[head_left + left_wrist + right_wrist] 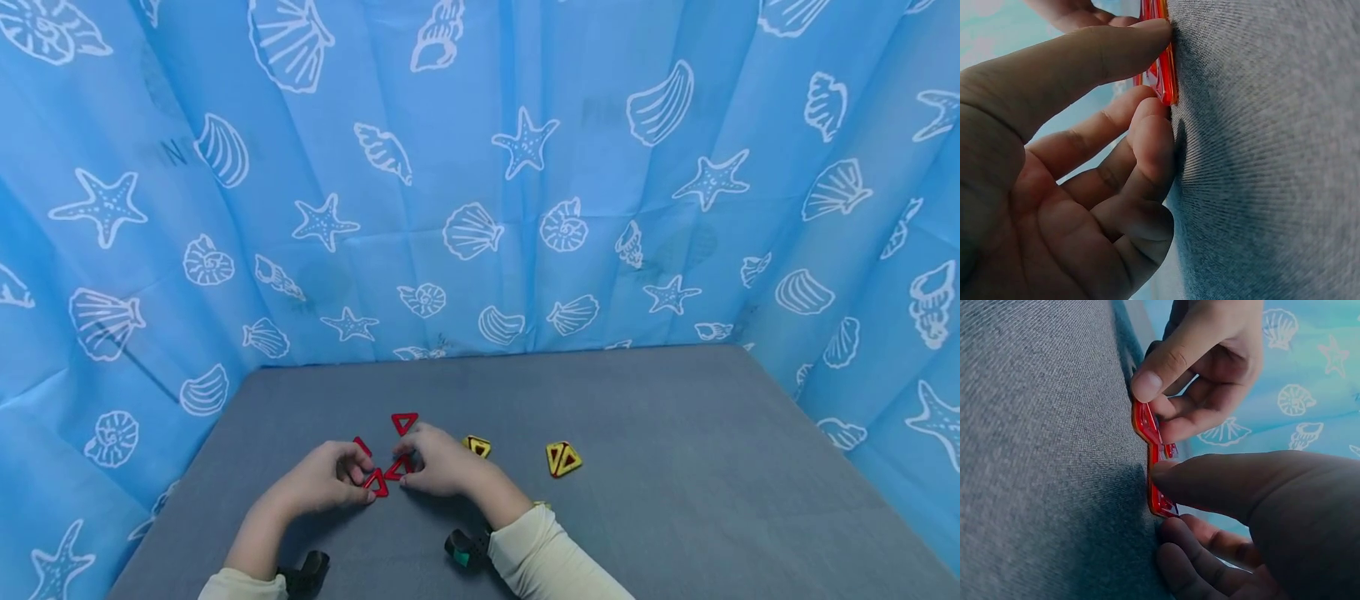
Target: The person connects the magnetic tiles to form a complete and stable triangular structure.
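My left hand (322, 479) pinches a red triangle tile (382, 485) between thumb and fingers, low over the grey cloth. In the left wrist view the thumb lies along that tile's edge (1167, 81). Just to its right, my right hand (444, 463) pinches a second red triangle tile (393, 472). Seen from the right wrist, the two tiles meet near their corners, flat on the cloth. Another red triangle tile (404, 422) lies behind the hands. One more red piece (362, 446) shows partly past the left fingers.
A yellow triangle tile (478, 446) lies behind the right hand, partly covered. Farther right, two yellow triangle tiles (564, 459) lie side by side. A sliver of yellow (542, 503) shows past the right forearm. The grey tabletop (712, 467) ends at a blue shell-print curtain (465, 283).
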Demonstrator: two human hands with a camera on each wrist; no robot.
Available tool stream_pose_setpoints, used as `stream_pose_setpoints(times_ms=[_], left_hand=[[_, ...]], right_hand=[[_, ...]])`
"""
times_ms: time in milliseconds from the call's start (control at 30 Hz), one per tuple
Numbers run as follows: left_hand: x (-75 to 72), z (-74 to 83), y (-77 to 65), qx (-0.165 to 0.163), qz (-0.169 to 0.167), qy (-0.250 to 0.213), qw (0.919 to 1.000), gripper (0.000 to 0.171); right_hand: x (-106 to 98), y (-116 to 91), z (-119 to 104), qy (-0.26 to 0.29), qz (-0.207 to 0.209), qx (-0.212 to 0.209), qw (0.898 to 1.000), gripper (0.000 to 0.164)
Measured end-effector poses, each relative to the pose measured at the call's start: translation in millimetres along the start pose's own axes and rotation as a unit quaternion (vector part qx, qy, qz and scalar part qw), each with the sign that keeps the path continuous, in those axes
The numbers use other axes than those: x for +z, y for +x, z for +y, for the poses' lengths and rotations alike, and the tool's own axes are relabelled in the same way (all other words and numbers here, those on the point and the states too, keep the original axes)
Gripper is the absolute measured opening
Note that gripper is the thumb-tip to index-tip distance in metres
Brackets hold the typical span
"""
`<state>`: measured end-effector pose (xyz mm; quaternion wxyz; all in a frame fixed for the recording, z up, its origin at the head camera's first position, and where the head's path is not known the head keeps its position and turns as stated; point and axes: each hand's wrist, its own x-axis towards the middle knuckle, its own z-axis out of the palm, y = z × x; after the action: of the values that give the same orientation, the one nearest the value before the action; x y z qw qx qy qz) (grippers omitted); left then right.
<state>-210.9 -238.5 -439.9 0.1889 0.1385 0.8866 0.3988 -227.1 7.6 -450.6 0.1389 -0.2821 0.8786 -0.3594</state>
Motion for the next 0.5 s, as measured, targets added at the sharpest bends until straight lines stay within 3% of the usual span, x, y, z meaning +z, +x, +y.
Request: stream_pose_setpoints(times_ms=[500], left_hand=[[2.4, -0.1, -0.1, -0.003, -0.004, -0.004, 1.0000, 0.032]], right_hand=[[-2.4, -2.5, -2.7, -0.014, -0.027, 0.013, 0.999, 0.042]])
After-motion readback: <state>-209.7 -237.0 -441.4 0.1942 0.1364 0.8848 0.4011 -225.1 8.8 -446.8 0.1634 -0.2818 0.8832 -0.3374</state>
